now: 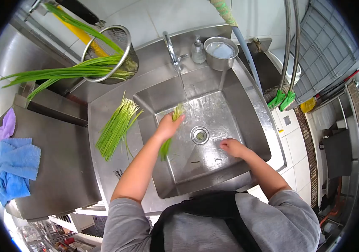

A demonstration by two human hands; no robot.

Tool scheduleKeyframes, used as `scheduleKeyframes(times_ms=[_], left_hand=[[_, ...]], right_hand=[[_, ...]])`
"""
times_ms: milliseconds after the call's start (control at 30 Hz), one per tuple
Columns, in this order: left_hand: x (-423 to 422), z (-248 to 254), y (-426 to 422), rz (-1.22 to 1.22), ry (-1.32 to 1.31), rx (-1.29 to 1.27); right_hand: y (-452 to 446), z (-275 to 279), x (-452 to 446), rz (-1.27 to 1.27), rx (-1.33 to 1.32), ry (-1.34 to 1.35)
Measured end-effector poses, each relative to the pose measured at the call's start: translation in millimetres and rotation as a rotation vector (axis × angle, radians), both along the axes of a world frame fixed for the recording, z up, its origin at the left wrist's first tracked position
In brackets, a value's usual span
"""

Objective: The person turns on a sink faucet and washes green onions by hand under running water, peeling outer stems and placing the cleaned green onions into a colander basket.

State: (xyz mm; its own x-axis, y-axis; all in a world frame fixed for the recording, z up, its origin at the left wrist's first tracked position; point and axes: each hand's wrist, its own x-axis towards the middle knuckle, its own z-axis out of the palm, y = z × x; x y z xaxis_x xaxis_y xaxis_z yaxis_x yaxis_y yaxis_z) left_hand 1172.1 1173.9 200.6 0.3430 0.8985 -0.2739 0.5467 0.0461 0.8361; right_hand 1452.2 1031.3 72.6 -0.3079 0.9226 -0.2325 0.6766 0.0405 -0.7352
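Note:
My left hand [170, 127] grips a small bunch of chives [164, 148] over the left part of the steel sink [246, 109]. Their pale ends stick out above my fingers and the green ends hang below, blurred. Water runs from the tap [170, 48] just past the pale ends. My right hand [233, 148] hovers over the sink, right of the drain [199, 135], its fingers curled closed with nothing showing in them. A larger pile of chives [116, 128] lies on the steel ledge left of the basin, pale ends toward the wall.
A mesh strainer [134, 69] with long green stalks stands at the back left. Behind the basin are a soap bottle [198, 51] and a metal pot [220, 63]. Blue cloths [17, 159] lie on the left counter. A grey hose [246, 52] hangs at the right.

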Motion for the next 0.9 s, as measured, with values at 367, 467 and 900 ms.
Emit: scheduleKeyframes(times_ms=[367,467,900], left_hand=[[-30,258,-53,-0.191,0.965,0.673],[-35,305,-55,-0.155,1.038,0.889],[-43,322,56,-0.739,1.397,1.614]], right_hand=[[-125,87,62,-0.28,0.211,-0.512],[-136,78,59,-0.299,0.329,-0.546],[-136,84,55,-0.387,0.336,-0.511]])
